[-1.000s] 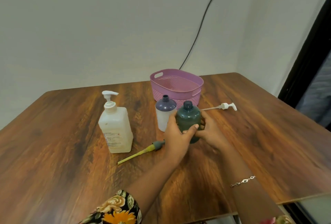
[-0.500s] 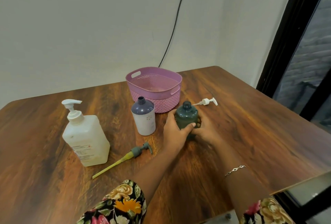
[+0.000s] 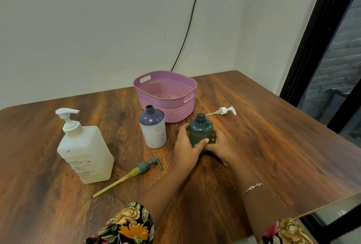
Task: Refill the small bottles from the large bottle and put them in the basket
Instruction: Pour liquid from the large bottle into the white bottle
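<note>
Left grip (image 3: 187, 147) and right grip (image 3: 222, 146) clasp the green bottle (image 3: 200, 131) (uncapped) between them.

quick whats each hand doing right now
Left hand: curled round the green bottle, holding it on the table.
Right hand: gripping the same bottle from the other side.

Head camera looks down, close over table (image 3: 273, 146).
</note>
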### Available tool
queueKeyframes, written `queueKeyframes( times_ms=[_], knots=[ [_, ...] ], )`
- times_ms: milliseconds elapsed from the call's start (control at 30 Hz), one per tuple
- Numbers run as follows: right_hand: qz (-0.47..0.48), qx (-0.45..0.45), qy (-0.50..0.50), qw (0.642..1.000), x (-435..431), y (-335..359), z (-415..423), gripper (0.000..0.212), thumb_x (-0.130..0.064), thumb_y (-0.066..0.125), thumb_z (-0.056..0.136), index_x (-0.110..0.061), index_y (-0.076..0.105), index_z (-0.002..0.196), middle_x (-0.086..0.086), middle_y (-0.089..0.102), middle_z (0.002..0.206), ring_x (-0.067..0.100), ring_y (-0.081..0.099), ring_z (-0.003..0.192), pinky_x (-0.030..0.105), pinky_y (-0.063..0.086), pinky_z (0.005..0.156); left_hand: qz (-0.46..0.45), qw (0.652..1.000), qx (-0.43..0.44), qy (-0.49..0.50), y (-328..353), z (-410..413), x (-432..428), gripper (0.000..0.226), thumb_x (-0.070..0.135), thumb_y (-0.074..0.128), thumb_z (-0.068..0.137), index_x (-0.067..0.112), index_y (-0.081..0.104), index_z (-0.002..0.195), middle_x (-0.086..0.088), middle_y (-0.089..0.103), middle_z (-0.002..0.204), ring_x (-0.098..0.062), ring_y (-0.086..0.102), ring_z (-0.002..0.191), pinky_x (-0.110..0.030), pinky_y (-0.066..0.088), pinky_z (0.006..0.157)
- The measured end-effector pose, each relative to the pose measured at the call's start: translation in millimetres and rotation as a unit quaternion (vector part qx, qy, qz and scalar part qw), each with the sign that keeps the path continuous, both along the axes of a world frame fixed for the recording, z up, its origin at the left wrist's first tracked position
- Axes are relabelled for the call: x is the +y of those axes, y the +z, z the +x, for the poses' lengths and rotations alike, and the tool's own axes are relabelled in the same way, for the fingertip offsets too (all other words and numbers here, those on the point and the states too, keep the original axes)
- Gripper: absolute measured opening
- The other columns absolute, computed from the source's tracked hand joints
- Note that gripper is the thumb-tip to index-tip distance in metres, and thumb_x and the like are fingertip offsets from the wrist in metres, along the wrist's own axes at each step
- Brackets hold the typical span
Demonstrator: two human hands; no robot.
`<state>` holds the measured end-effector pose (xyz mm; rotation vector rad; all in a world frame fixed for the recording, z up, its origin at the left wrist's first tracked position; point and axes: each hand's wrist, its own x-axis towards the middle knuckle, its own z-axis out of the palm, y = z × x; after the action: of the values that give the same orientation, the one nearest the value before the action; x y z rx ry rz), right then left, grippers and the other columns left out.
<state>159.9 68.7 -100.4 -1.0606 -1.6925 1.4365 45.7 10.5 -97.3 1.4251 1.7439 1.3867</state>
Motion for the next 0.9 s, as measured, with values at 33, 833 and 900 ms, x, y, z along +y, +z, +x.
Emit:
queueKeyframes(
  times_ms=[33,833,900],
  knots=[
    [-0.001,0.005,-0.002,1.0,-1,-1,0,0.082,0.009,0.07,0.07,-0.021,0.036,0.139,0.005,0.053,0.133,0.019,0.053,0.12,0.034,0.047,0.098,-0.002,1.0,-0.001,-0.001,-1,0,0,0.066,0.026,0.073,0.077,0.018,0.037,0.132,0.002,0.051,0.128,-0.011,0.051,0.115,-0.028,0.043,0.099],
    [0.337,-0.023,-0.102,0.936,-81,32,-71,0.083,-0.013,0.072,0.079,-0.021,0.023,0.145,-0.013,0.029,0.142,0.0,0.024,0.134,-0.002,0.017,0.102,0.095,0.961,0.108,0.236,12,-73,-59,0.042,0.031,0.054,0.089,0.009,0.049,0.124,-0.005,0.051,0.125,-0.012,0.044,0.112,-0.022,0.033,0.089],
    [0.319,-0.035,-0.095,0.942,-79,26,-86,0.086,-0.016,0.072,0.079,-0.021,0.019,0.146,-0.012,0.029,0.144,0.0,0.023,0.133,-0.001,0.017,0.101,0.088,0.972,0.091,0.199,14,-83,-61,0.047,0.038,0.048,0.09,0.012,0.044,0.129,-0.003,0.046,0.132,-0.008,0.041,0.115,-0.02,0.031,0.091]
  ],
)
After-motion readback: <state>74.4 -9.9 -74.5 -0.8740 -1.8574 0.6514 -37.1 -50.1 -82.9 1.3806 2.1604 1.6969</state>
